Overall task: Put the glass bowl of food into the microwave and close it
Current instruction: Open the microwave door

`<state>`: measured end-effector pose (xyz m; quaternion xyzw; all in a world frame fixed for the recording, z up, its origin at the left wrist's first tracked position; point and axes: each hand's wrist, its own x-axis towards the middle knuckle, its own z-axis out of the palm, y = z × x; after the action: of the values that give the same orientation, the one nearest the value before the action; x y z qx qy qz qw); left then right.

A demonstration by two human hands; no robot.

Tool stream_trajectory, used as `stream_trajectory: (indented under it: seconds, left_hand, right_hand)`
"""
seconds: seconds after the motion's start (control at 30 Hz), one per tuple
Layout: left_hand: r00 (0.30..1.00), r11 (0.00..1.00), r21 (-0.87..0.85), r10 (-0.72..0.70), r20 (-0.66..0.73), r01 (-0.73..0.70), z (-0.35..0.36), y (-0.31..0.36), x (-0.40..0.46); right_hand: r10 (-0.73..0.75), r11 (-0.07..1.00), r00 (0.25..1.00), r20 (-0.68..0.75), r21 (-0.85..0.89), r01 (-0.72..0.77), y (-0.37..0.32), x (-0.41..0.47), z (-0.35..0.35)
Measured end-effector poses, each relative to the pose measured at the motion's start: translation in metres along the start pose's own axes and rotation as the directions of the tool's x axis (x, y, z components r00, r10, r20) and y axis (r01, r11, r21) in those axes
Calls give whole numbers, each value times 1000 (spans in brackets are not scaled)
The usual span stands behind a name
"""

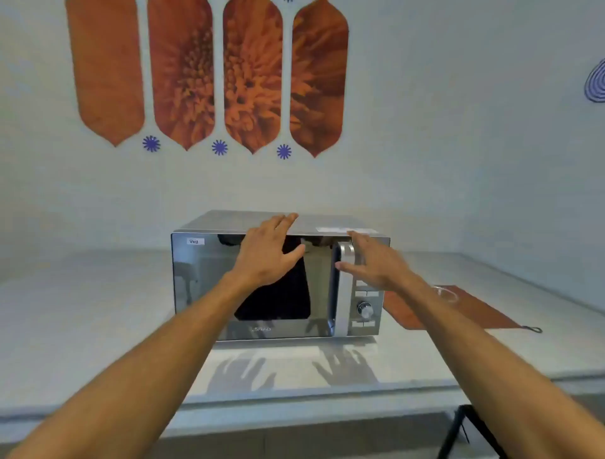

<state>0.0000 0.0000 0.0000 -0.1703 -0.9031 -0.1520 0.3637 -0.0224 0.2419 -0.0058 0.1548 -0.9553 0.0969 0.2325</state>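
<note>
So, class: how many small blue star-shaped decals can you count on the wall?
4: three below the orange panels, left, middle, right; a fourth, cut off, at the top edge. More may lie outside the frame.

Two bare forearms come in from the lower corners of the frame, long and lean, no sleeves showing anywhere along them. The left hand (pixel 266 254), near the centre, wears no ring, watch or band. The right hand (pixel 373 263), just right of centre, is equally plain. Both wrists are uncovered, and the nails look short.
</note>
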Motion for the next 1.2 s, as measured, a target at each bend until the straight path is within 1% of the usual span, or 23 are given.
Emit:
stream_trajectory:
  seconds: [0.17, 0.27, 0.43, 0.5, 0.6, 0.67, 0.83, 0.97, 1.03, 1.2]
  left_hand:
    - [994, 996, -84, -9, 105, 18, 31, 9, -24]
    - [992, 991, -129, -3, 124, 19, 47, 16, -32]
    - [986, 989, -135, -34, 161, 56, 64, 25, -37]
    - [987, 989, -136, -29, 159, 51, 68, 28, -36]
    - [987, 993, -116, -13, 158, 31, 71, 31, -33]
    - [990, 995, -99, 3, 141, 11, 72, 34, -29]
    - [996, 997, -16, 76, 43, -75, 71, 49, -14]
    - [989, 987, 75, 143, -32, -140, 67, 59, 5]
    - [990, 984, 116, 138, -27, -134, 65, 61, 16]
    - [996, 982, 174, 65, 65, -76, 68, 60, 38]
  right_hand:
    - [80, 985, 997, -16, 157, -76, 11, -21, 37]
    - [130, 967, 987, -89, 230, -107, 12, -25, 55]
    - [225, 920, 967, -122, 352, -170, 8, -25, 79]
    - [232, 904, 969, -89, 388, -181, 7, -21, 83]
    - [218, 861, 976, 25, 465, -205, 6, -15, 88]
    - [233, 833, 971, 57, 503, -230, 3, -14, 89]
    - [227, 875, 974, 5, 438, -206, 3, -13, 89]
    - [208, 882, 978, -7, 434, -185, 6, -13, 94]
    - [196, 888, 981, -14, 426, -171, 9, -11, 97]
    - [168, 892, 986, -22, 428, -143, 13, -9, 101]
